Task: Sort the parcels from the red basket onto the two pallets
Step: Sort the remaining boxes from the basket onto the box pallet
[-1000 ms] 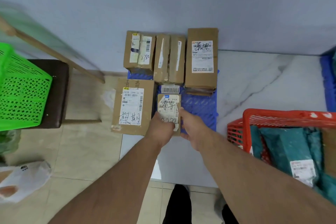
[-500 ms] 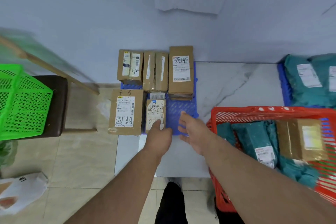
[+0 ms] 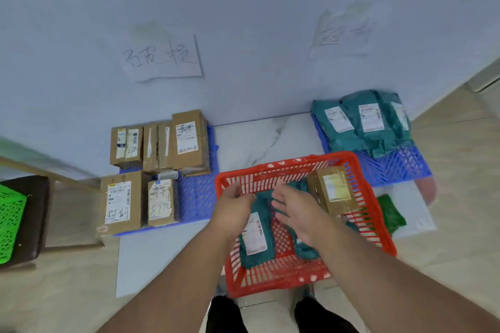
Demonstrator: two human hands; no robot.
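Red slatted plastic basket (image 3: pixel 359 197): sitting on the white marbled floor panel (image 3: pixel 251 138), between the two pallets and nearest the person. It is holding a brown cardboard box with a pale label (image 3: pixel 334 192), leaning against the far right wall, and teal plastic mailer bags (image 3: pixel 257 235) lying flat on the bottom.

Left hand (image 3: pixel 232 205): hovering over the basket's left side above a teal mailer, fingers loosely curled, grasping nothing.

Right hand (image 3: pixel 295 208): hovering over the basket's middle, fingers extended and relaxed, grasping nothing.

Left blue plastic lattice pallet (image 3: pixel 197 197): carrying brown cardboard boxes (image 3: pixel 157 170) in two rows, three at the wall and two nearer, the front right part lying bare.

Right blue plastic lattice pallet (image 3: pixel 400 162): carrying a pile of teal mailers with white labels (image 3: pixel 362 121) at the wall end.

Wall: two handwritten paper signs, one (image 3: pixel 162 57) hanging above the left pallet, one (image 3: pixel 343 35) above the right, the latter blurred.

Green plastic basket (image 3: pixel 10 224): resting on a dark stool (image 3: pixel 38 213) at far left.
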